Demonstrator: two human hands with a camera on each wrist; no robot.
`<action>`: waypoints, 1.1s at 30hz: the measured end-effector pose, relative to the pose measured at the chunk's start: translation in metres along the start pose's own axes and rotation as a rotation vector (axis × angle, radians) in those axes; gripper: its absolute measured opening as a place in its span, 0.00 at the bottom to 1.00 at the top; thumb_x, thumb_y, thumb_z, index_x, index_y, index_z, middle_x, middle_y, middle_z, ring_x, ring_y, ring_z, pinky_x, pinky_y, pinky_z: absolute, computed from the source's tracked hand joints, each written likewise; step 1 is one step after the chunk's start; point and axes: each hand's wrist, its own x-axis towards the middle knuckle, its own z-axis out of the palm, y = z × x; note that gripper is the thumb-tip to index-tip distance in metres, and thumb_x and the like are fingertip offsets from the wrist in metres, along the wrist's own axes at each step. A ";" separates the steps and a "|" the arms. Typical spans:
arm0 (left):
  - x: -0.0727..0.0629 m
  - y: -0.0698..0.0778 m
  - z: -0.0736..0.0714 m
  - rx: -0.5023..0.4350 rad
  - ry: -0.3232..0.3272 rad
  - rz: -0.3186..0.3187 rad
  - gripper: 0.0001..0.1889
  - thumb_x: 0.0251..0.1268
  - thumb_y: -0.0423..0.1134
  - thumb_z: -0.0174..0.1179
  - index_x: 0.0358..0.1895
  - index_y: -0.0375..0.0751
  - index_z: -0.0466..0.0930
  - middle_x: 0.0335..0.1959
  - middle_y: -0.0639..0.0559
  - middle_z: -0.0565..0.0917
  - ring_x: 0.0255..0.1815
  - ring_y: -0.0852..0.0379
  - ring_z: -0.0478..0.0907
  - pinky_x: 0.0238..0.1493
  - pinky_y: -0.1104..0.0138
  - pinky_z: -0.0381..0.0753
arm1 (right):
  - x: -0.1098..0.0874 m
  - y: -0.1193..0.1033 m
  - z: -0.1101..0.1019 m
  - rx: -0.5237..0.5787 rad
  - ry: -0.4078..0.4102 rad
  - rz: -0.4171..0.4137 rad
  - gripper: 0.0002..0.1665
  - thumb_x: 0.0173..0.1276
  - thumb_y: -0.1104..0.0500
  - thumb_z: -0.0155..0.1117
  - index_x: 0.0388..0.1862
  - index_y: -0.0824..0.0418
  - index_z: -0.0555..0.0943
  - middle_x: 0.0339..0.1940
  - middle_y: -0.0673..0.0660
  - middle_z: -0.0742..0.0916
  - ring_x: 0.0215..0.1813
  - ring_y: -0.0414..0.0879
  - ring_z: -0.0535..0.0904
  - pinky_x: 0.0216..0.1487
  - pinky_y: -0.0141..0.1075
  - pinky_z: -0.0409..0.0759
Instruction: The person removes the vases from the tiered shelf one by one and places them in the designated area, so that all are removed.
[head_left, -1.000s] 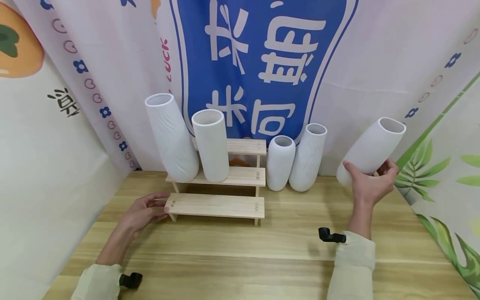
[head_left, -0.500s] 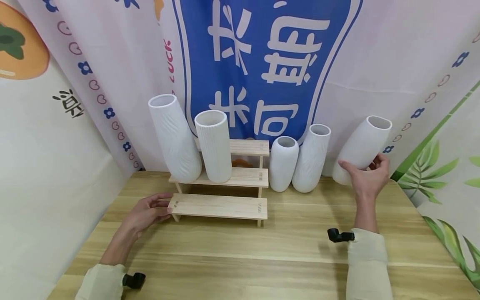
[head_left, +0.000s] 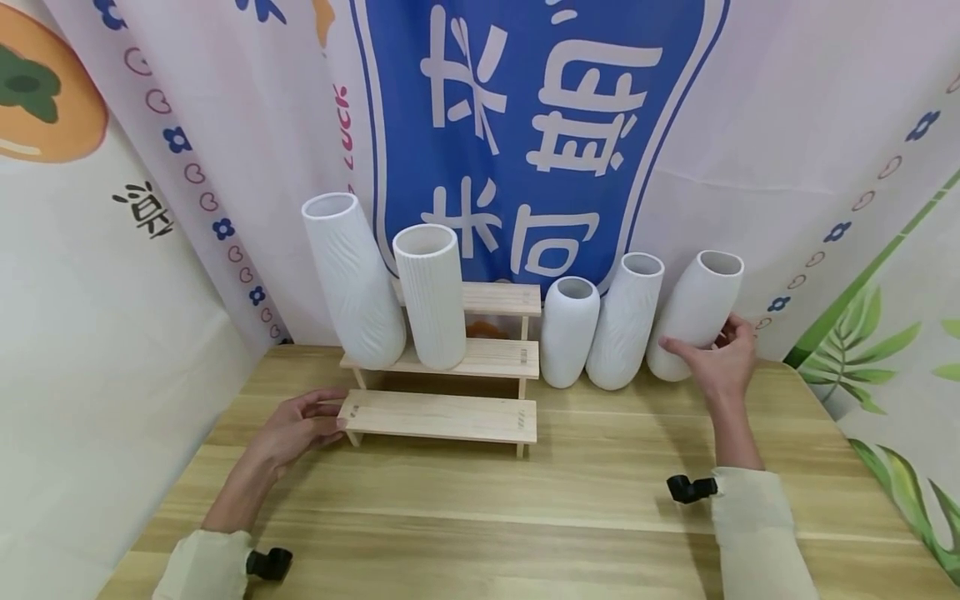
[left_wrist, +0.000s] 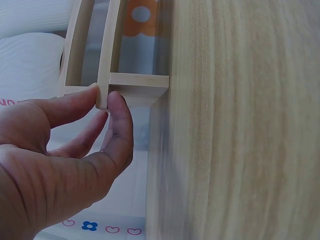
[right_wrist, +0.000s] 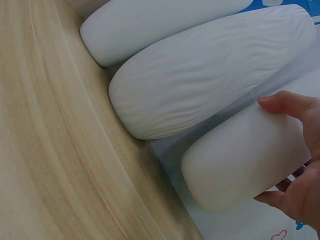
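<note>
My right hand (head_left: pixel 718 358) grips a smooth white vase (head_left: pixel 693 304), thumb on its left side and fingers behind. The vase tilts slightly right, its base close over the table's back edge. Just left of it stand a wavy-textured white vase (head_left: pixel 625 321) and a shorter white vase (head_left: pixel 570 333). My left hand (head_left: pixel 300 429) pinches the left end of the lowest step of a three-tier wooden stand (head_left: pixel 438 415); thumb and fingertip meet the board (left_wrist: pixel 103 75) in the left wrist view. On the middle step stand a tall wavy vase (head_left: pixel 356 292) and a ribbed vase (head_left: pixel 431 300).
The stand and vases line the back of the wooden table (head_left: pixel 480 517), against a printed cloth backdrop (head_left: pixel 787 125). More cloth (head_left: pixel 75 333) hangs along the left side. Small black cameras are strapped at both sleeves.
My right hand has brought the smooth vase left and down, beside the wavy vase, and it leans less. My left hand keeps its pinch on the stand. The head view has shifted slightly.
</note>
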 end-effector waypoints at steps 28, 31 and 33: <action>0.000 0.001 0.000 0.002 -0.002 -0.006 0.34 0.76 0.28 0.61 0.81 0.26 0.60 0.72 0.22 0.72 0.51 0.62 0.85 0.55 0.69 0.91 | 0.003 0.018 0.002 -0.049 -0.088 0.019 0.61 0.56 0.55 0.86 0.84 0.58 0.61 0.78 0.60 0.74 0.75 0.52 0.72 0.79 0.49 0.76; 0.001 0.001 0.000 -0.002 -0.004 -0.003 0.34 0.77 0.27 0.61 0.81 0.26 0.60 0.72 0.22 0.72 0.51 0.62 0.85 0.55 0.69 0.91 | 0.003 0.017 -0.001 -0.074 -0.133 0.017 0.61 0.58 0.53 0.85 0.84 0.59 0.59 0.79 0.62 0.73 0.76 0.53 0.71 0.79 0.50 0.75; 0.001 0.001 0.000 -0.001 -0.005 -0.001 0.34 0.77 0.27 0.61 0.81 0.25 0.60 0.72 0.22 0.72 0.51 0.62 0.85 0.56 0.69 0.91 | 0.003 0.013 -0.004 -0.082 -0.182 0.020 0.62 0.62 0.52 0.83 0.86 0.60 0.56 0.81 0.63 0.71 0.78 0.56 0.69 0.81 0.53 0.74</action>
